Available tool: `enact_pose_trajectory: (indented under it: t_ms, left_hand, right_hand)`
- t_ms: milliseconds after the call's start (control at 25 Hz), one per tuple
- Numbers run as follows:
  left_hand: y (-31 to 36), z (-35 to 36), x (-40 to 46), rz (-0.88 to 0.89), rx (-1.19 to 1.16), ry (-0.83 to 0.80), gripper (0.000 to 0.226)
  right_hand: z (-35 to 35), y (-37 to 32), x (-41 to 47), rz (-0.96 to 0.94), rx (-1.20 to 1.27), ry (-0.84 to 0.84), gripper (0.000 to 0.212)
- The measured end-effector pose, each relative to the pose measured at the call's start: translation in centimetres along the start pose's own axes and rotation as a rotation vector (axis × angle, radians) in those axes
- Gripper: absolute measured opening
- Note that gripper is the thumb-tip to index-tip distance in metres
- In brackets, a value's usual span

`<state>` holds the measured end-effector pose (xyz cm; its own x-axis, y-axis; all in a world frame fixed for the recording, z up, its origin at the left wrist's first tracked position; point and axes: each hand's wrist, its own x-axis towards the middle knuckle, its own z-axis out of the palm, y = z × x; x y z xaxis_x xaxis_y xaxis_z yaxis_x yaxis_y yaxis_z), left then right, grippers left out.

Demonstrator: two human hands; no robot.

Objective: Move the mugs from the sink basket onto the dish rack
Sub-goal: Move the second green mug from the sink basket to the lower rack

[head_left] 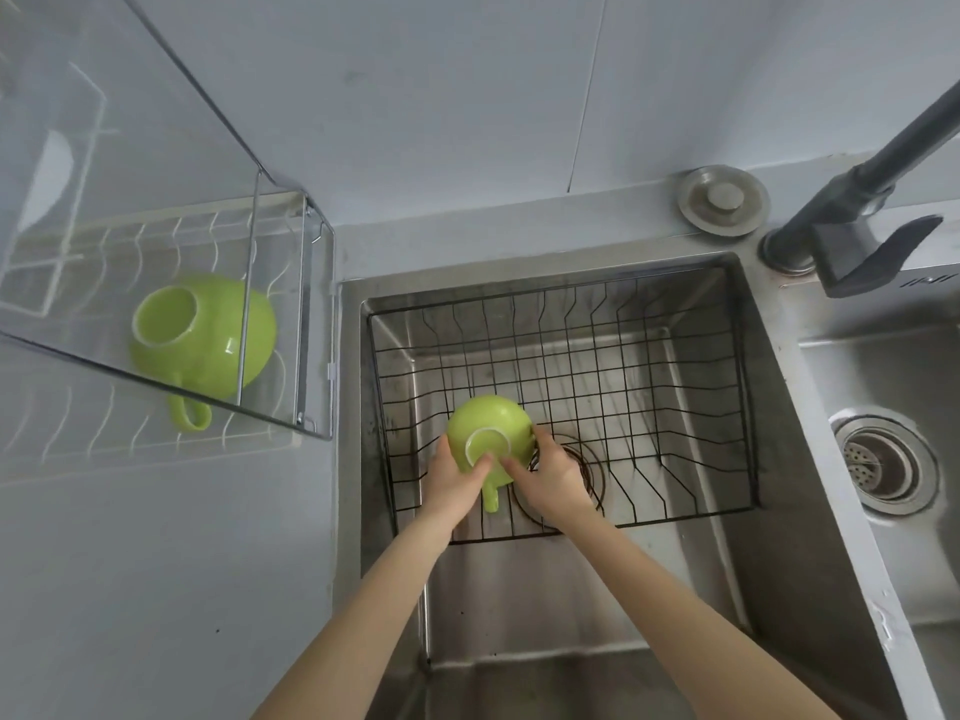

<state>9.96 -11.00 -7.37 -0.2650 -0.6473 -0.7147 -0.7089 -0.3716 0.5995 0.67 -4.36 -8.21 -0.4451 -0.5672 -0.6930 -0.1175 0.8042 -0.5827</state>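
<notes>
A green mug (485,423) sits upside down in the black wire sink basket (649,366), its handle pointing toward me. My left hand (453,475) grips its left side and my right hand (551,478) grips its right side, thumbs meeting on the white foot ring. A second green mug (208,335) lies upside down on the white wire dish rack (119,241) at the left, behind a clear cover, handle toward me.
The basket hangs inside the steel sink (571,589). A dark faucet (878,210) stands at the back right, with a round metal drain stopper (722,200) beside it. A second basin with a drain strainer (883,459) lies to the right. The clear rack cover (156,148) overhangs the rack.
</notes>
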Motion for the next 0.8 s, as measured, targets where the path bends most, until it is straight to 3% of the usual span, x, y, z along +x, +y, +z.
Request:
enact_pose_trajectory:
  t_ms: [320,520,800]
  left_hand:
    - [-0.2,0.1,0.8,-0.017,-0.042,0.012,0.05]
    - [0.7,-0.1,-0.1,-0.03,-0.024,-0.015,0.067]
    - [1.8,-1.6,-2.6,0.085,-0.107,0.013,0.057]
  right_hand:
    - [0.2,0.0,0.9,0.021,0.03,0.02,0.064]
    - [-0.3,-0.5,0.7,0.041,0.028,0.031,0.062]
    - [-1.8,-1.7,-1.8,0.001,0.084,0.105,0.06]
